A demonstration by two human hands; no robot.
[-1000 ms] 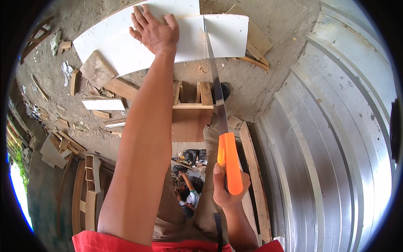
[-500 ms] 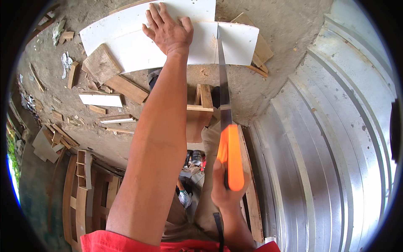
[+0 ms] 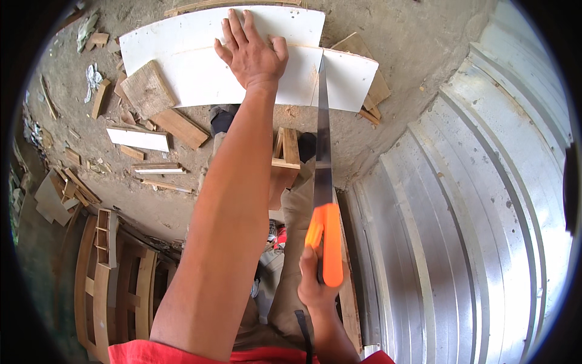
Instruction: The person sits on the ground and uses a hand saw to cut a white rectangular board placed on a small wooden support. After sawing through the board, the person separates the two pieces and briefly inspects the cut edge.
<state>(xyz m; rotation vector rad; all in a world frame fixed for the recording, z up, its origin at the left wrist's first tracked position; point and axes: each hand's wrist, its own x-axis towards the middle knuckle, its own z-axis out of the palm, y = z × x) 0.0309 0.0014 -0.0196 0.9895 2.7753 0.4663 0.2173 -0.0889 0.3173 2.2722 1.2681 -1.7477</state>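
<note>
A white board (image 3: pixel 188 67) lies across a small wooden stand (image 3: pixel 285 161) over the dirt ground. My left hand (image 3: pixel 251 51) presses flat on the board, fingers spread. My right hand (image 3: pixel 315 285) grips the orange handle of a handsaw (image 3: pixel 322 176). The saw's grey blade runs up from the handle and sits in a cut near the board's right end, just right of my left hand. The short piece (image 3: pixel 348 79) right of the cut stays level with the rest.
Corrugated metal sheeting (image 3: pixel 473 206) fills the right side. Wood offcuts (image 3: pixel 145 91) and a white strip (image 3: pixel 138 138) lie on the ground at left. A curved wooden frame (image 3: pixel 115 285) stands at lower left. My legs and knee are below the stand.
The view has shifted so the board sits lower and more central. The saw handle has stayed low near my body, the blade still in the cut; my left hand keeps pressing the board.
</note>
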